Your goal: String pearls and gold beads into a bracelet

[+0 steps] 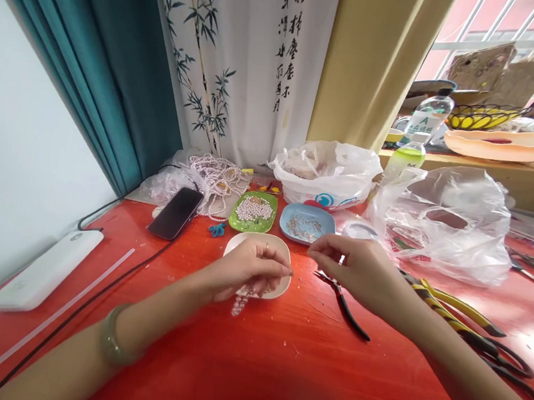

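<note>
My left hand is closed above a cream dish, partly hiding it. From its fingers hangs a short strand of clear beads, its upper part hidden in the palm. Thumb and forefinger are pinched together at the tip. To the right, my right hand is also pinched, in front of a blue dish with small metal pieces; whatever it grips is too small to make out. Just below that hand lie black-handled pliers and a few thin wire-like pins.
A green dish of pearly beads and bead strands sit at the back. Nearby are a phone, a white power bank, plastic bags, a clear bag, and yellow-black tools by my right forearm.
</note>
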{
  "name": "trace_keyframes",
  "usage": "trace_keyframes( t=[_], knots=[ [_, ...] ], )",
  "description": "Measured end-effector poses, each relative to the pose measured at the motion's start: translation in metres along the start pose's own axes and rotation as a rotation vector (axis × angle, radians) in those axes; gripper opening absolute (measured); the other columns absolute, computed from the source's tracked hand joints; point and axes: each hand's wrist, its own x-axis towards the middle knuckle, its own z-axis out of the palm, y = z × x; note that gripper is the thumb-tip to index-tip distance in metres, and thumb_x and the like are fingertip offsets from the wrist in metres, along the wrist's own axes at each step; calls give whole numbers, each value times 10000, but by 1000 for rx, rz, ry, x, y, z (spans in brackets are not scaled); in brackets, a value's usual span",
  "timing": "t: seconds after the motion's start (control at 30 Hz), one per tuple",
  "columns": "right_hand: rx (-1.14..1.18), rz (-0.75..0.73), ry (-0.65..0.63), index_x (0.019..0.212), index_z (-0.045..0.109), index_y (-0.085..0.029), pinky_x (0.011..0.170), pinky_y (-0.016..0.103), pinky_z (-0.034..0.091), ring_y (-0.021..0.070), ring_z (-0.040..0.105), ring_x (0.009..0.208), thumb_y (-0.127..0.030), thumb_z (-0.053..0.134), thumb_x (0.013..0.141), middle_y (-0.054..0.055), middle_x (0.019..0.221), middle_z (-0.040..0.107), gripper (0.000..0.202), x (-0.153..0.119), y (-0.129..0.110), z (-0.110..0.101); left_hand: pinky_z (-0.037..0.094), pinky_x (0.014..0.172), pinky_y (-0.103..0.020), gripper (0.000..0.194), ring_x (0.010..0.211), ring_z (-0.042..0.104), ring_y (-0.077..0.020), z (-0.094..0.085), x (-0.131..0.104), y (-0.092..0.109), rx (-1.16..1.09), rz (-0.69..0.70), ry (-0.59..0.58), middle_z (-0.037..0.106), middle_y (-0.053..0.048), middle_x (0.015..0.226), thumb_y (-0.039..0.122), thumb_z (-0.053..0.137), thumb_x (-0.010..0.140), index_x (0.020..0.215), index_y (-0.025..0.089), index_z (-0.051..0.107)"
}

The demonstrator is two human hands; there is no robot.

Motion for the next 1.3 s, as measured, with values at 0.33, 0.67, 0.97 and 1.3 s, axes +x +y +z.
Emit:
trace_keyframes(
  t=[0.33,0.67,0.97,1.3],
  knots=[
    [-298,-58,-192,749,669,-181,574,239,384,163,583,652,-201,458,722,28,706,661,214,72,72,6,337,393,-176,147,373,452,-47,23,3,-29,111,-68,-92,554,22,516,268,609,668,688,127,571],
    [-524,-103,-259,759,681,-146,516,228,347,173,600,684,-80,453,697,94,783,676,246,102,88,28,369,451,-197,171,443,467,-69,24,7,-38,191,-48,-137,545,11,557,290,570,698,742,126,580],
    [-679,-262,-385,696,669,-90,512,240,353,178,611,651,-35,456,728,139,729,665,222,105,82,24,389,543,-200,159,583,528,-105,28,-1,-38,624,156,-143,623,-18,661,224,510,742,803,159,641],
    [-624,-369,-434,642,642,-121,604,268,366,185,600,714,37,486,676,114,733,666,224,114,75,32,338,453,-243,92,651,529,-190,40,12,-49,1339,518,-155,596,-82,714,178,484,740,763,130,559]
  ],
)
